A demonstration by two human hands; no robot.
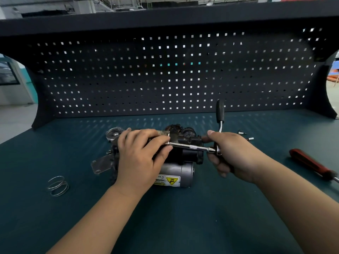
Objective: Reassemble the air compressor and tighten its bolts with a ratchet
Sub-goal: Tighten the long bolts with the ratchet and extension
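Two bare forearms enter from the near edge of the workbench, which has a dark teal surface.

The left hand lies palm-down over the air compressor, fingers curled across its black upper housing and pressing it against the bench. The compressor rests on its side near the middle of the bench. Its grey motor cylinder faces the near edge and carries a yellow warning label (the text reads upside down from this view). A metal bracket projects from the compressor's left end.

The right hand is closed around the head of the ratchet. From the head, a chrome extension bar runs level to the left, and its far tip disappears under the left fingertips, so the engagement point cannot be seen. The ratchet's black handle stands upright above the right hand.

A coil spring lies toward the left edge, well apart from the compressor. A red-handled screwdriver lies toward the right edge.

Behind the compressor, a clear round cap sits just beside its left rear. Two loose bolts lie behind the right hand.

A dark pegboard rises along the far edge.
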